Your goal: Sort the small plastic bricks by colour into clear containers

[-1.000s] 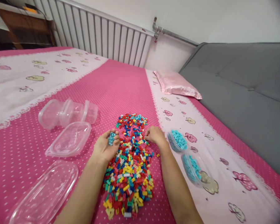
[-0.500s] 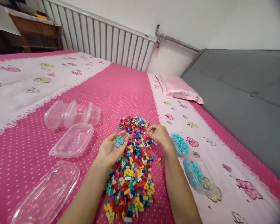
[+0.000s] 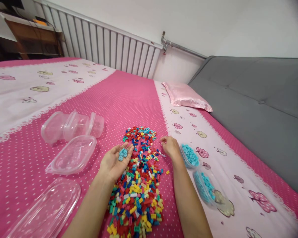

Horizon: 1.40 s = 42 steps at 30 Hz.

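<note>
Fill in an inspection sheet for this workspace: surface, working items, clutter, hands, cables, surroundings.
Surface: pink-and-white bedspread, dotted and tree-printed.
Working items: loose mixed-colour bricks, centre; light-blue bricks in two clear tubs, right.
Clutter: stacked clear containers on their side and two clear lids, left.
Hands: left hand open, light-blue handful on its palm; right hand beside the mixed-colour bricks, grip unclear.
Cables: dark cable at the wooden desk.
Surroundings: radiator, pipe, pink pillow, grey headboard.

Looks fairly bright, evenly lit w/ soft, diffuse light; can't tell source. Goes dim under desk (image 3: 34,31), top L. Glints on nearer clear lid (image 3: 46,206), shines satiny on pillow (image 3: 187,96). Casts only faint shadows. Stretches headboard (image 3: 258,89) wide-angle at R, darkens in top R corner. Softens detail on small loose bricks (image 3: 136,198), blurs slightly around 2 tubs (image 3: 184,159).
</note>
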### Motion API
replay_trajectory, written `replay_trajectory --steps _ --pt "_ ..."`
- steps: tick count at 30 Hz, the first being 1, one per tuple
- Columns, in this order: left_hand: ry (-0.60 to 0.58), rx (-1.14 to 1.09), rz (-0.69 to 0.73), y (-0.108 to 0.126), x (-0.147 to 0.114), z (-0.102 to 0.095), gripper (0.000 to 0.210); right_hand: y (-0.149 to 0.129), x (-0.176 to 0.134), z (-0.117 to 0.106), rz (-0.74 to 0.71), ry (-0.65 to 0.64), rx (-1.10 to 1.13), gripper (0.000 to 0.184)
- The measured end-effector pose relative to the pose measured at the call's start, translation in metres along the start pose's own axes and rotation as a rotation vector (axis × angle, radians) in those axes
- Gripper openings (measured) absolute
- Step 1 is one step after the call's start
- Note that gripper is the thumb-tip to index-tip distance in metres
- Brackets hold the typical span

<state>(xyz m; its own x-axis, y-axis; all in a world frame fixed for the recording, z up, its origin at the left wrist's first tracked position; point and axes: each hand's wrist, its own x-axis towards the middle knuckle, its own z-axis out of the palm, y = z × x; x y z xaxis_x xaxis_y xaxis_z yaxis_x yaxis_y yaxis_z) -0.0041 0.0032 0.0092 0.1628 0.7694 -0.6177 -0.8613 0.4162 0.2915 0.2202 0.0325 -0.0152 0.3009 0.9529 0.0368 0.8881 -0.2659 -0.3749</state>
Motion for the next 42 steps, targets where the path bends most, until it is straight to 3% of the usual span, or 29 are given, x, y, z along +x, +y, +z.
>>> replay_trajectory --steps 3,11,17,22,24,28,30,36,42 --pt "0.012 -0.014 -0.008 0.001 0.0 0.0 0.022 0.011 0.003 -0.002 0.003 -0.027 0.026 0.023" --pt "0.01 -0.001 0.009 0.003 -0.001 0.0 0.02 0.023 0.003 -0.01 -0.092 -0.245 -0.012 0.023" --pt "0.026 -0.006 0.001 0.004 -0.003 0.002 0.021 0.005 0.0 -0.002 -0.185 -0.359 0.054 0.024" --pt "0.037 -0.021 0.01 0.005 -0.005 0.002 0.02 -0.013 -0.011 -0.003 -0.292 -0.601 0.302 0.021" --pt "0.032 -0.024 0.014 0.005 -0.005 0.002 0.02 -0.014 -0.011 -0.006 -0.266 -0.505 0.345 0.02" --pt "0.037 -0.028 0.03 0.005 -0.006 0.003 0.02 -0.008 -0.002 0.001 -0.181 -0.057 0.218 0.022" --pt "0.039 -0.025 0.034 0.006 -0.006 0.003 0.02 -0.006 0.005 0.011 -0.165 0.03 0.154 0.029" --pt "0.037 -0.025 0.024 0.011 -0.004 0.0 0.021 -0.01 0.009 0.037 -0.219 -0.047 0.126 0.045" --pt "0.042 -0.039 0.022 0.016 -0.001 -0.004 0.021 -0.012 0.002 0.024 -0.27 -0.166 0.256 0.036"
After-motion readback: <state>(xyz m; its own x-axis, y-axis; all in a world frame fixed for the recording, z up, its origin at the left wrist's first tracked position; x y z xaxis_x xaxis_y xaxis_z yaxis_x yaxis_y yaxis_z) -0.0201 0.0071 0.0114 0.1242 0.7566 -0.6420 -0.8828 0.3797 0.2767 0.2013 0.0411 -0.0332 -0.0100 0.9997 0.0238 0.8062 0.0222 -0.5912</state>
